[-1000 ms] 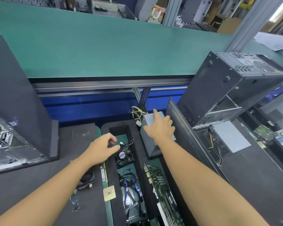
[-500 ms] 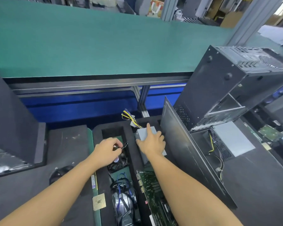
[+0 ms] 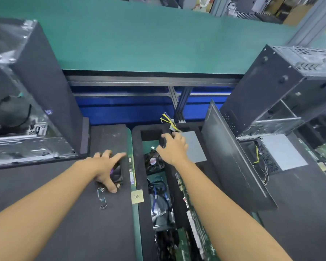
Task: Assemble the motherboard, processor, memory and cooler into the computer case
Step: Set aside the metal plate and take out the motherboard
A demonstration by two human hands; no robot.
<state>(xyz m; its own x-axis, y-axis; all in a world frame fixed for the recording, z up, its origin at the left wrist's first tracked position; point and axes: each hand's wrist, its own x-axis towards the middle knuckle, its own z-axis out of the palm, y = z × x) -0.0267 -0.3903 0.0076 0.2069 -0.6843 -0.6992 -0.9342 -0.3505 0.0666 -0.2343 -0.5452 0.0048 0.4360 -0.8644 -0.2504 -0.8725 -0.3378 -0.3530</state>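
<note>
My left hand (image 3: 104, 167) lies with spread fingers over a black cooler fan (image 3: 118, 174) on the dark mat, thumb at the fan's near corner. My right hand (image 3: 174, 148) curls its fingers over the far left edge of the grey power supply (image 3: 195, 149) in the foam tray (image 3: 137, 166). A second black fan (image 3: 153, 163) sits in the tray slot just left of that hand. A square processor (image 3: 137, 196) lies on the green strip. The motherboard (image 3: 195, 223) stands on edge in the tray. An open computer case (image 3: 36, 102) lies at the left.
Another case (image 3: 282, 85) rests tilted at the right, with a loose side panel (image 3: 233, 159) leaning against it and a second power supply (image 3: 282, 153) below it. Blue cables (image 3: 160, 194) fill the tray's middle slot. A green conveyor belt (image 3: 139, 34) runs behind.
My left hand left the fan in the tray and moved left onto the fan on the mat. My right hand slid to the power supply's left edge and curled. The view swung left.
</note>
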